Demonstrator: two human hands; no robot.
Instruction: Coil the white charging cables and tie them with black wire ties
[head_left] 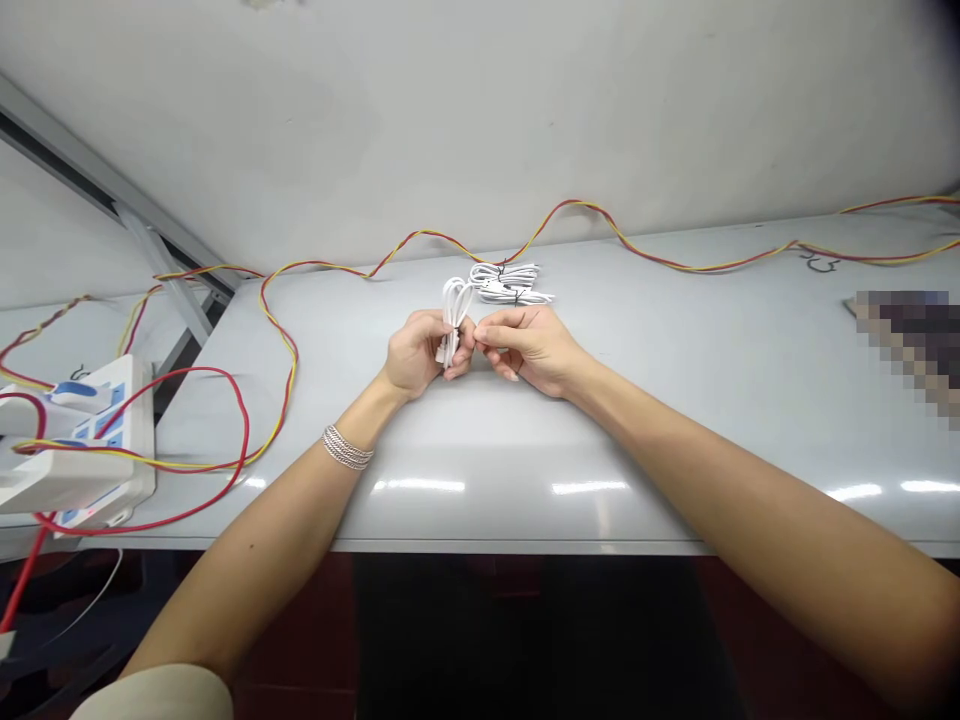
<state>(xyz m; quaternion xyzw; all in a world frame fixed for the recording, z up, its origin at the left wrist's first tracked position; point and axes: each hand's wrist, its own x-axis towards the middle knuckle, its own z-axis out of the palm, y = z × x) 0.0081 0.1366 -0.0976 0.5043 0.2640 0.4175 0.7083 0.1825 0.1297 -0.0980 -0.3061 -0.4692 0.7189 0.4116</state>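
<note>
A coiled white cable [457,298] stands up out of my left hand [424,350], whose fingers are closed around its lower part. A dark tie seems to cinch the coil at its middle. Right beside it, my right hand [529,345] has thumb and forefinger pinched together, close to the left fingertips. Whatever lies in that pinch is too small to make out. Just behind my hands, further white cables [514,285] lie bundled on the grey table [675,350], bound with dark ties.
Twisted red and yellow wires [431,233] run along the wall edge and down the left side. A white power strip [139,430] with plugs sits at the left. Dark bent ties [821,263] lie at the back right, and a pixelated object [919,340] is at the right edge.
</note>
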